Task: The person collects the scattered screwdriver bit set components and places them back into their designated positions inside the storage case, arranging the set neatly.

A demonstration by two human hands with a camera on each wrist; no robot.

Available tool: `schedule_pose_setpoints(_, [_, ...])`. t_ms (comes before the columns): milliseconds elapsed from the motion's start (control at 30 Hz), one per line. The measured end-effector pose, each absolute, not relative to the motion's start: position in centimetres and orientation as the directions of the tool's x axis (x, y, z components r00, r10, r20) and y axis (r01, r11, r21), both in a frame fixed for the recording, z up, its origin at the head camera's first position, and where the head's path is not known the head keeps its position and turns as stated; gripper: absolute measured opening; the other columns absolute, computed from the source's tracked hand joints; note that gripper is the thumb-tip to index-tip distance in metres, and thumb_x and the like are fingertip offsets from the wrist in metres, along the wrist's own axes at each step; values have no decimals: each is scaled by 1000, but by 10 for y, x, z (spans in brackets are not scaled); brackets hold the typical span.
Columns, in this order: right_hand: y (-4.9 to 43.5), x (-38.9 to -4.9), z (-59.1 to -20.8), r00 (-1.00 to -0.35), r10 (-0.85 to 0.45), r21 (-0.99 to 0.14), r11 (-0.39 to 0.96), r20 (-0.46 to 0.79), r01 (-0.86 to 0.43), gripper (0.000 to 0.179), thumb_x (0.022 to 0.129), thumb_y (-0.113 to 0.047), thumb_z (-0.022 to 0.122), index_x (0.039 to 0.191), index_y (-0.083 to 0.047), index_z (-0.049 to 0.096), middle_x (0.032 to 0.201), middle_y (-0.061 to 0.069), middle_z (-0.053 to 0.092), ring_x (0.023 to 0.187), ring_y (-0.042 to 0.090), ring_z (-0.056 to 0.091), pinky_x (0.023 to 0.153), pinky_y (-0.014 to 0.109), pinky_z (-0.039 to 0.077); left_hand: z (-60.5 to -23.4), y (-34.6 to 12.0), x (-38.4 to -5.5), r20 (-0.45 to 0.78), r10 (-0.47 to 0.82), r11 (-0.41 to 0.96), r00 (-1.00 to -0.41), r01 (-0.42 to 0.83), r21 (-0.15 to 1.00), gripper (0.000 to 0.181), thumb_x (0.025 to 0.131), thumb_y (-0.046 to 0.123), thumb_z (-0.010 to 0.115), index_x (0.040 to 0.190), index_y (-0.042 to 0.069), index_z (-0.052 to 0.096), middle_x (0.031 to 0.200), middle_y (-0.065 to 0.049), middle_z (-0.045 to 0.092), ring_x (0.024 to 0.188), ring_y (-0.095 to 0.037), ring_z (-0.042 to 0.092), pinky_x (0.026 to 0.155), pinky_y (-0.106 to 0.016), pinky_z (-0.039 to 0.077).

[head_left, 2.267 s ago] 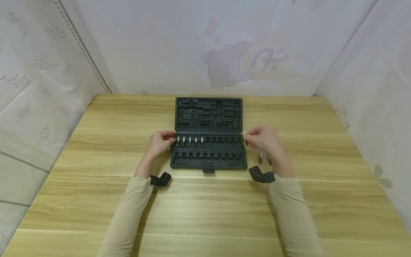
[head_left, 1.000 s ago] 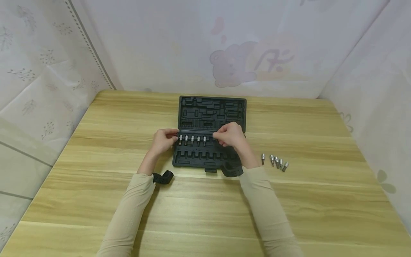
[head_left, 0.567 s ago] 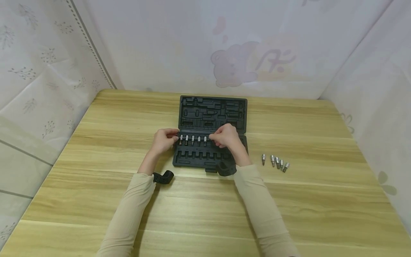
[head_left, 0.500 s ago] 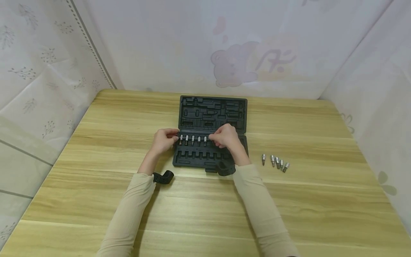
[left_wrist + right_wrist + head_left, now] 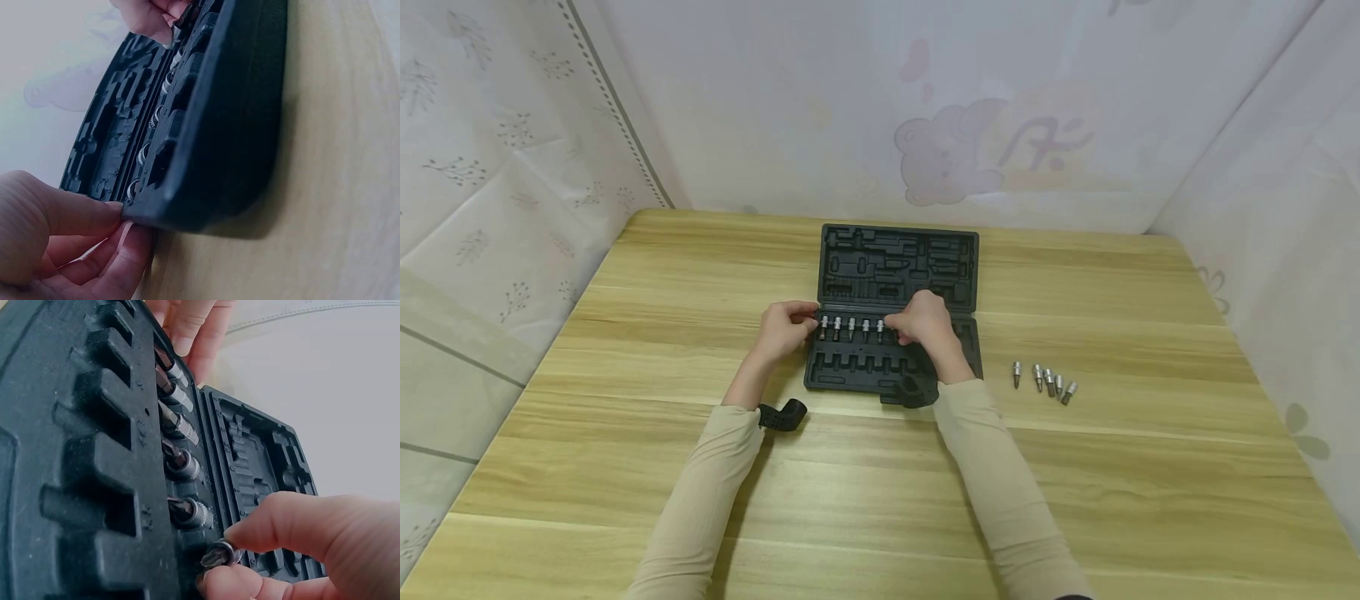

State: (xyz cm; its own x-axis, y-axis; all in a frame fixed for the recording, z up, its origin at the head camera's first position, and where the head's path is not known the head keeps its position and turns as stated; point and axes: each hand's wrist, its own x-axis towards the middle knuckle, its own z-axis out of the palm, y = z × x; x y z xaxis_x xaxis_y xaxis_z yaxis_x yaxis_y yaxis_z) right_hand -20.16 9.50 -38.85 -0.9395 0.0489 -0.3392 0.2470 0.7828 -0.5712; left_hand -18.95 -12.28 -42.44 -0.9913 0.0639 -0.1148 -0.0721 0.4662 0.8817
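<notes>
A black plastic bit-socket case (image 5: 842,381) lies open on the table, its lid tilted back. My left hand (image 5: 778,329) pinches the case's left edge near the hinge, thumb on the rim and fingers against the side in the left wrist view. My right hand (image 5: 925,321) pinches a silver bit socket (image 5: 219,554) between thumb and fingers, its dark cross-shaped tip showing. That piece is over the upper row, right beside the last of several seated bit sockets (image 5: 181,464). In the head view my fingers largely hide it.
Several loose bit sockets (image 5: 1049,383) lie on the wooden table (image 5: 1150,467) right of the case. The lower row of slots (image 5: 853,362) holds no sockets. Black camera mounts (image 5: 784,415) sit on both wrists. A patterned cloth (image 5: 1037,83) hangs behind the table.
My right hand has carried the bit socket from the case's right side leftward to the slot beside the seated ones, lately edging slightly left. My left hand stays at the case's edge.
</notes>
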Motion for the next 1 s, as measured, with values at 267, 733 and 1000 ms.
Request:
schedule_pose_setpoints(267, [91, -205, -382, -917, 56, -540, 793, -395, 281, 23, 84, -20, 66, 83, 3, 67, 50, 3, 59, 54, 17, 65, 70, 37, 54, -423, -121, -188, -119, 54, 478, -991, -79, 875, 31, 89, -2, 56, 120, -6, 61, 112, -23, 63, 95, -29, 60, 61, -20, 44])
schedule_pose_setpoints(733, [93, -210, -376, -893, 6, -507, 822, -450, 261, 22, 85, -9, 61, 100, 7, 63, 56, 5, 60, 53, 15, 64, 72, 34, 53, -425, -123, -190, -134, 54, 478, -990, -92, 873, 32, 90, -1, 55, 121, -5, 60, 113, -23, 62, 94, -28, 60, 59, -20, 44])
schedule_pose_setpoints(1000, [98, -215, -377, -847, 9, -528, 779, -531, 339, 49, 87, -7, 60, 131, 7, 44, 68, 8, 59, 48, 11, 59, 68, 31, 52, -425, -123, -190, -126, 56, 480, -990, -84, 873, 32, 90, -2, 55, 121, -5, 60, 112, -23, 63, 95, -28, 60, 60, -20, 44])
